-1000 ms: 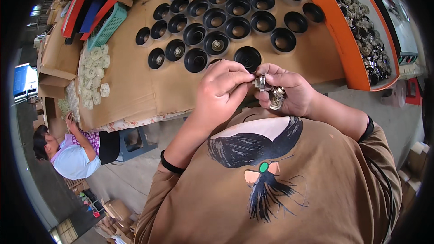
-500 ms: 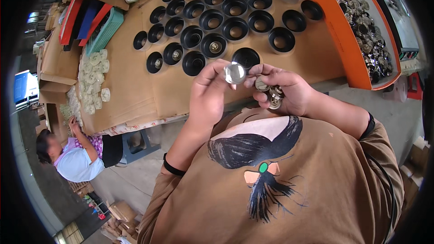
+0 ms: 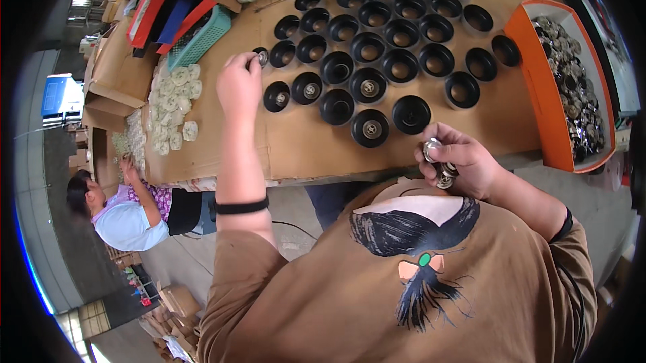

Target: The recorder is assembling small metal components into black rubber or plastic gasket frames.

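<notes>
While the right fingers [image 3: 452, 154] clasp metal parts [image 3: 431, 150], the left fingers [image 3: 251, 64] meet a black cup [image 3: 260, 49], grip unclear

Cups [image 3: 411, 115] on table [image 3: 303, 151] between basket [image 3: 201, 43] and box [image 3: 546, 104]

Leftmost black cup [image 3: 263, 58], partly hidden behind the left hand [image 3: 239, 84]

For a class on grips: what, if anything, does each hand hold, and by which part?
Right hand: metal parts, the upper one pinched, apparently by its edge. Left hand: at a cup; whether it grips anything cannot be told.
</notes>
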`<state>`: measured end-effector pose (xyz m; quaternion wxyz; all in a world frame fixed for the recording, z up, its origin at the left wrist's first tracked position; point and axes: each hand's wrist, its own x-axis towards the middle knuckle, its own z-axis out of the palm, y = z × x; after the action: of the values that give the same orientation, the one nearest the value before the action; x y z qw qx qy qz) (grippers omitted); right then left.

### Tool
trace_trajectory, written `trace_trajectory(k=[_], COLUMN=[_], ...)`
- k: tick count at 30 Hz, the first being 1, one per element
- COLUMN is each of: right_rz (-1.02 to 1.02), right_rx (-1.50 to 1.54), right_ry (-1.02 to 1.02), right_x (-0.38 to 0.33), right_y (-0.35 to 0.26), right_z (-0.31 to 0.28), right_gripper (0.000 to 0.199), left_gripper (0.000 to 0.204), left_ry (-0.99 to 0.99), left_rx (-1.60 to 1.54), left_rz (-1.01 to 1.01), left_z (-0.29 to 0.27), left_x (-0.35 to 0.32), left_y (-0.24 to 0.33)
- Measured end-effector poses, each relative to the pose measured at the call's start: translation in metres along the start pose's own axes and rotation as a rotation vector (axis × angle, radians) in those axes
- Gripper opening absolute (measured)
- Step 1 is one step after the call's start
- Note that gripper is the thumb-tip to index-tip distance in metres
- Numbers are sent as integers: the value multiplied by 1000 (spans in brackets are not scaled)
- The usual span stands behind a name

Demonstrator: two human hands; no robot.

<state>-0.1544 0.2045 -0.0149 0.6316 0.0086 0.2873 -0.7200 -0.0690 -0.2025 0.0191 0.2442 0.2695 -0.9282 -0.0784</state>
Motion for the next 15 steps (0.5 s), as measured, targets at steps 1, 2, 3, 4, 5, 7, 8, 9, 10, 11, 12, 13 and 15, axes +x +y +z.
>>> trace_trajectory(k=[1,2,3,4,5,7,8,9,10,11,12,13,15], right_rz=[-23,-9,-4,2,8,19,22,27,22,18,13,24,43], right_rx=[-12,-6,-10,-15,-20,-2,10,22,31,40,51,57,72], right_ry=[-5,-17,-3,9,19,6,-3,-13,-25,-39,-48,-54,-56], right_x=[3,4,4,4,5,4,5,5,6,8,8,8,9], right_y=[2,1,1,1,0,-3,-4,-5,-4,-3,-1,-1,-1], right_z=[1,3,2,2,2,2,3,3,2,1,0,0,1], right_gripper=[26,24,23,22,21,21,21,21,21,21,21,21,21], left_gripper=[16,17,17,17,17,15,14,14,14,15,15,17,20], left_ry=[-15,-34,-83,-132,-179,-234,-271,-310,-320,-330,-345,-302,-222], left_rx=[115,232,246,261,278,309,328,348,343,340,334,339,342], left_rz=[36,69,45,20,-7,10,4,-5,4,11,20,22,29], left_z=[8,13,18,23,25,28,26,25,23,21,18,13,1], left_x=[10,14,18,21,24,26,29,29,28,27,25,24,19], left_y=[-33,-54,-57,-60,-63,-60,-59,-58,-57,-56,-51,-47,-33])
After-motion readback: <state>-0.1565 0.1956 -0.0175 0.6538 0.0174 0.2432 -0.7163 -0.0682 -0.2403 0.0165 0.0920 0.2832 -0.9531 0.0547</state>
